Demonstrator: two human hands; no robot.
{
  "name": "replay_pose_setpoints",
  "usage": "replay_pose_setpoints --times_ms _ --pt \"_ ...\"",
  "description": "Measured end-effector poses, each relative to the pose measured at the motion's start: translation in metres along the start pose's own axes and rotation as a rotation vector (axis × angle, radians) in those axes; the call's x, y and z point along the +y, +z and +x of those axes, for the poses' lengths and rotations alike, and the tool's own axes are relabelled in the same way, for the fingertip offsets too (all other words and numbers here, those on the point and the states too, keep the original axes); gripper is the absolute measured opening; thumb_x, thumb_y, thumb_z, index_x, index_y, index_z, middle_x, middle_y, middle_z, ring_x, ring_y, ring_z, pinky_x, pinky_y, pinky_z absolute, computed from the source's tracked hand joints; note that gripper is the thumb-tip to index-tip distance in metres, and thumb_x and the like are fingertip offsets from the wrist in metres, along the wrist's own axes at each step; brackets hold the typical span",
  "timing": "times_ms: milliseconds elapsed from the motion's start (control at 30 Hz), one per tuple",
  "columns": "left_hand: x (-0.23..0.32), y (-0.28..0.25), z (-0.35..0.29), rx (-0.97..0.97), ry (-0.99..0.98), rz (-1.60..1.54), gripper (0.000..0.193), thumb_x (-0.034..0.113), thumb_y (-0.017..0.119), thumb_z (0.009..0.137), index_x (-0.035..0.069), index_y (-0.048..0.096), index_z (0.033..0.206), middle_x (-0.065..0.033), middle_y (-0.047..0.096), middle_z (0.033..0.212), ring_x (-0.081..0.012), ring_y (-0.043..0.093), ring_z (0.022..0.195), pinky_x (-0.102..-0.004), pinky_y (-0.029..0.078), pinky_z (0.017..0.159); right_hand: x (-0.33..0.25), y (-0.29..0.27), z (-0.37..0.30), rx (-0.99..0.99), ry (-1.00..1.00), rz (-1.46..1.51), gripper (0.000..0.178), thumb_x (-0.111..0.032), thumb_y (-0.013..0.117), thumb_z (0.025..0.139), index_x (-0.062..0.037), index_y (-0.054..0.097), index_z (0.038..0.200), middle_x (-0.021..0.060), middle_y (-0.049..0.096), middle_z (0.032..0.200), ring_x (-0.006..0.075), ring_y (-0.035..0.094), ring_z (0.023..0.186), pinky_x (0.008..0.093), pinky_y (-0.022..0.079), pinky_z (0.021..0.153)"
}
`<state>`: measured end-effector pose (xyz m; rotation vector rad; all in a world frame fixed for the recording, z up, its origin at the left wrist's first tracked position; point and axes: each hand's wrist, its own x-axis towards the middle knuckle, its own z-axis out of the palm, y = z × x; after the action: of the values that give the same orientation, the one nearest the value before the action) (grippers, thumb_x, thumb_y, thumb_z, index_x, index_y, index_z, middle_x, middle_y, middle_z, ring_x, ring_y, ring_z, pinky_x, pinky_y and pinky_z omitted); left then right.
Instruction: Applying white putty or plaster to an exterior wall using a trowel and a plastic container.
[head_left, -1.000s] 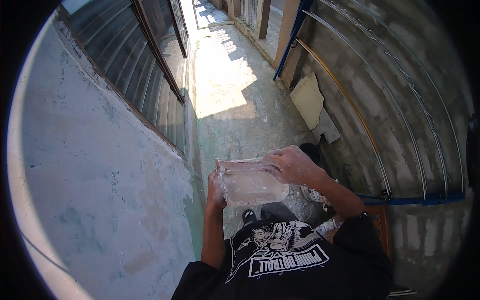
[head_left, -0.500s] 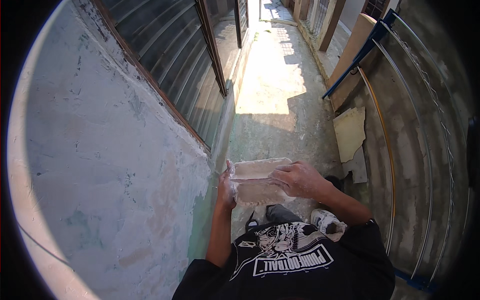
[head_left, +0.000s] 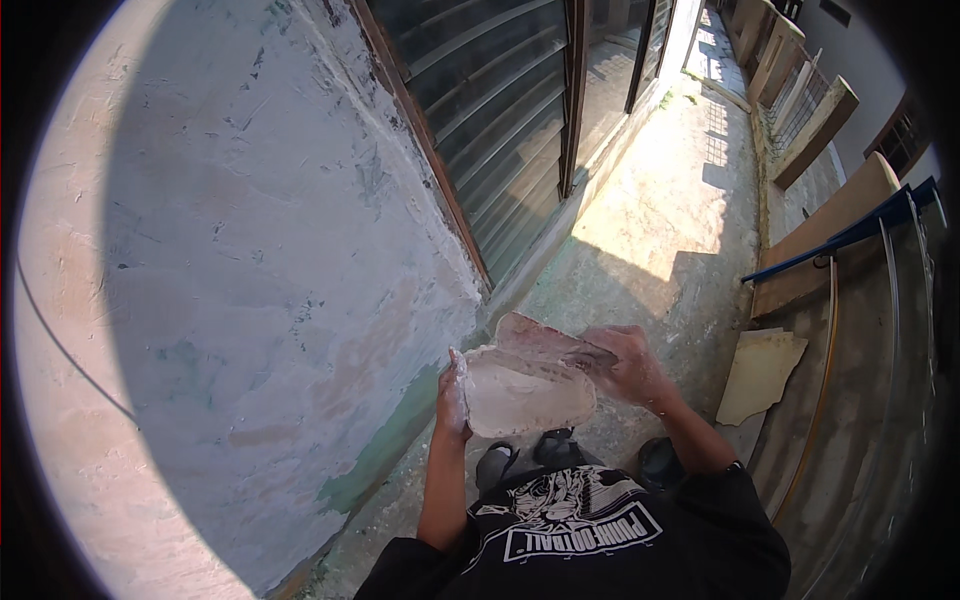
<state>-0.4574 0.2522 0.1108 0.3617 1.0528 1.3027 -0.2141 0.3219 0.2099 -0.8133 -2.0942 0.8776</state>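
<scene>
Whitish plaster-crusted rectangular tray — likely light, stiff, best edge-held; left hand clasps left end, right hand pinches flat pinkish-grey blade.

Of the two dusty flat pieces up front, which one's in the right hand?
The right hand holds the darker, pinkish blade, farther from the shirt; the left hand holds the paler board nearer it.

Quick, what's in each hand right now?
Left hand: closed on the tray.
Right hand: closed, holding the scraper.
</scene>
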Motion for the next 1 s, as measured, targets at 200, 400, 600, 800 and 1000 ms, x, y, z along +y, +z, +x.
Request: replay_pose_setpoints --times_ms 200,400,600,800,1000 --pt "0.01 -0.022 -0.021 0.145 0.046 -0.127 0.06 0.052 0.035 0.094 -0.002 0.051 0.116 -0.0169 0.06 0.108 -0.0277 0.063 0.092 -0.0402 0.054 0.079 0.058 0.051 0.015 0.116 0.365 0.599 0.018 -0.014 0.065 0.084 -0.0005 0.058 0.094 0.0023 0.062 0.076 0.0135 0.054 0.056 0.0273 0.045 0.054" --pt "0.025 -0.055 -0.034 0.214 0.066 -0.229 0.062 0.053 0.035 0.093 -0.001 0.047 0.121 -0.0172 0.057 0.116 -0.0307 0.059 0.102 -0.0438 0.05 0.088 0.059 0.099 0.032 0.252 0.538 1.227 0.034 -0.009 0.061 0.087 -0.0024 0.05 0.118 0.0026 0.063 0.095 0.0089 0.059 0.082 0.0245 0.048 0.069" --pt "0.046 -0.105 -0.055 0.23 0.103 -0.233 0.06 0.053 0.036 0.093 0.001 0.048 0.122 -0.0155 0.057 0.117 -0.0305 0.059 0.102 -0.0437 0.049 0.088 0.083 0.151 0.044 0.39 0.489 1.188 0.038 -0.001 0.058 0.086 -0.0019 0.047 0.122 0.0055 0.061 0.103 0.0115 0.059 0.091 0.0259 0.048 0.079" --pt "0.059 -0.165 -0.08 0.317 0.105 -0.172 0.059 0.052 0.035 0.093 0.003 0.048 0.123 -0.015 0.055 0.121 -0.0319 0.056 0.106 -0.0467 0.047 0.09 0.106 0.243 0.074 0.602 0.478 0.964 0.035 0.002 0.055 0.085 -0.0033 0.05 0.119 0.006 0.063 0.097 0.0132 0.062 0.086 0.0301 0.052 0.072" --pt "0.07 -0.2 -0.092 0.328 0.073 -0.155 0.061 0.053 0.032 0.094 0.004 0.046 0.127 -0.0161 0.052 0.125 -0.0343 0.054 0.11 -0.0501 0.045 0.092 0.11 0.35 0.097 0.712 0.305 0.145 0.043 0.006 0.056 0.076 -0.0035 0.056 0.117 0.0206 0.061 0.075 0.0315 0.063 0.067 0.036 0.048 0.061"
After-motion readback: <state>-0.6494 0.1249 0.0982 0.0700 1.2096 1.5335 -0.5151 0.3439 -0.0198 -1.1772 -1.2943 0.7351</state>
